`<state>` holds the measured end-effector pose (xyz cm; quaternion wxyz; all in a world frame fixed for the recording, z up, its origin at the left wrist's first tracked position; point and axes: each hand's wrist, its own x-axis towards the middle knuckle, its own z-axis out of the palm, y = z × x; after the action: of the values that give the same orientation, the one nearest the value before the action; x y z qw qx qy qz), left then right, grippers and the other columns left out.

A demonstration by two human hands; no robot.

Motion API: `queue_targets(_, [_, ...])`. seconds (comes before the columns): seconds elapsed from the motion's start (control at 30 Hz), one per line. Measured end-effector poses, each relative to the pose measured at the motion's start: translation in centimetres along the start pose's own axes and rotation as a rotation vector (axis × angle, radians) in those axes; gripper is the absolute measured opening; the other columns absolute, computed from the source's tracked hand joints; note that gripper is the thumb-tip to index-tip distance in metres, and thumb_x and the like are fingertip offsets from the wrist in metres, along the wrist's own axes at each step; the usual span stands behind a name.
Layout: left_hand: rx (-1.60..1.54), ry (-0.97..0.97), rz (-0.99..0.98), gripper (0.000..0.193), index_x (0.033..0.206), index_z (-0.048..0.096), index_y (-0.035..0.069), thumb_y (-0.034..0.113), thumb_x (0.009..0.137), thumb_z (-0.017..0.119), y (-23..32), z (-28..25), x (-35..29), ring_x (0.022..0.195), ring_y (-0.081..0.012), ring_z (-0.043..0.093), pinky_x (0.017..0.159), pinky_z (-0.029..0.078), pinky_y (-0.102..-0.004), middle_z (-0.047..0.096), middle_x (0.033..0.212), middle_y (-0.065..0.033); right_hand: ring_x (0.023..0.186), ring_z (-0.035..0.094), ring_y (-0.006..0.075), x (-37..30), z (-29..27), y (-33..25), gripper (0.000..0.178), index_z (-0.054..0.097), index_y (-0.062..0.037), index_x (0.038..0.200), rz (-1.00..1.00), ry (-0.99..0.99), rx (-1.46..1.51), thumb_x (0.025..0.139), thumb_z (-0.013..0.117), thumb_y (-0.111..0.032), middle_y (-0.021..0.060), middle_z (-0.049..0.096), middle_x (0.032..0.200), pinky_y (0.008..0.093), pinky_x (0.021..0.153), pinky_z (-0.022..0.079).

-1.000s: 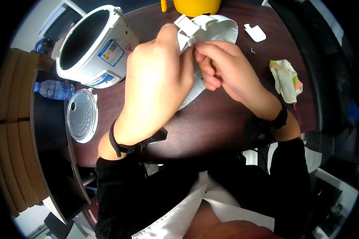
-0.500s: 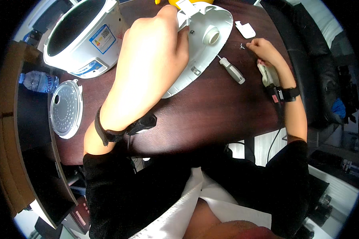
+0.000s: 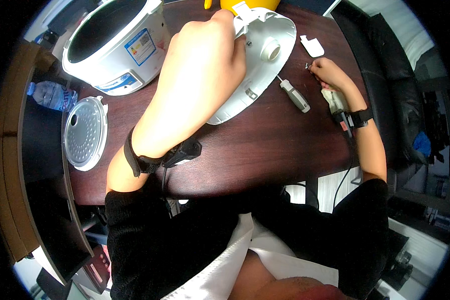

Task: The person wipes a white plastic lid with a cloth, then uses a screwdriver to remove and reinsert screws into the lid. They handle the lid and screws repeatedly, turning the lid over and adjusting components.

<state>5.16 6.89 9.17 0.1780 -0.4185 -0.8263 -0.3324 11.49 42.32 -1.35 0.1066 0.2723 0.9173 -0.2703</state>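
Note:
My left hand is closed round the narrow end of a white plastic appliance lid, which is tilted with its hollow inside toward me. A short round collar stands out from that inside. To the right, my right hand rests low over the table, its fingertips pinched together right at some tiny metal screws. Whether a screw is between the fingers is hidden. A pale padded piece sits under the right palm. Between the lid and the right hand lies a grey-and-white screwdriver.
A small white plastic cover lies beyond my right hand. At the left stand a white rice cooker body, a perforated round inner lid and a water bottle. Something yellow is behind the lid on the brown table.
The whole view has shifted slightly. My right fingertips have come closer to the tiny screws. My left hand keeps its hold on the lid.

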Motion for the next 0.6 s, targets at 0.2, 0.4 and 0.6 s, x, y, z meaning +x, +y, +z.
queue_targets(0.2, [0.006,-0.011,-0.015,0.018,0.085,0.059,-0.007,0.011,0.084,0.060,-0.1,-0.2,0.2,0.066,-0.0365,0.066,0.062,0.056,-0.0404,0.063,0.067,-0.0237,0.043,0.054,0.0131,-0.7,-0.2,-0.5,0.026,0.053,0.0005,0.072,-0.049,0.014,-0.050,0.089,0.059,-0.018,0.0058,0.052,0.053,0.0302,0.039,0.045])
queue_targets(0.4, [0.032,-0.004,-0.004,0.019,0.088,0.059,-0.006,0.012,0.084,0.060,-0.2,-0.4,0.1,0.067,-0.0363,0.067,0.064,0.056,-0.0409,0.063,0.068,-0.0242,0.044,0.055,0.0191,-0.8,0.2,0.1,0.023,0.051,-0.0024,0.071,-0.349,0.195,-0.206,0.086,0.061,-0.016,0.0100,0.053,0.055,0.0325,0.042,0.044])
queue_targets(0.6, [0.036,-0.033,-0.008,0.019,0.088,0.059,-0.007,0.012,0.085,0.060,0.3,-0.3,0.3,0.067,-0.0370,0.067,0.064,0.056,-0.0414,0.063,0.068,-0.0244,0.044,0.044,0.0125,1.2,0.3,2.6,0.023,0.049,-0.0013,0.073,-0.315,0.110,-0.227,0.088,0.058,-0.017,0.0063,0.049,0.058,0.0330,0.044,0.039])
